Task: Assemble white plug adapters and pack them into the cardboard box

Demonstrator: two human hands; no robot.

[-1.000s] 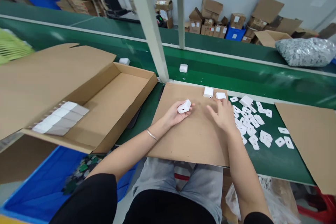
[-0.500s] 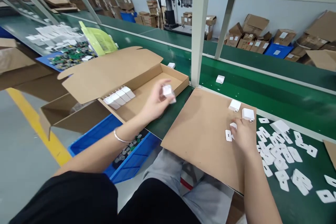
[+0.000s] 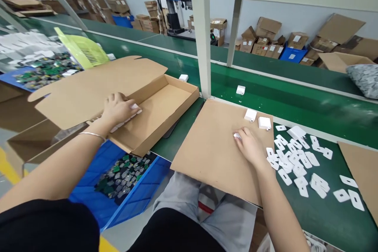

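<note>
My left hand is closed round a small white plastic housing at the left end of the open cardboard box. It covers most of the row of white housings standing there. My right hand rests over the cardboard sheet, its fingers drawn together on a small white plate, mostly hidden beneath them. Just beyond it, two white box-shaped housings lie along the sheet's far edge. Loose white plates with slots are scattered on the green bench to the right.
A blue crate with circuit boards sits below the box. Circuit boards, white parts and a lime-green basket are at the far left. A pale metal post rises behind the bench. Another cardboard sheet lies at right.
My left hand has carried its housing left and down into the box beside the row. My right hand has drawn slightly left, fingers over a white plate. The view has turned right.
</note>
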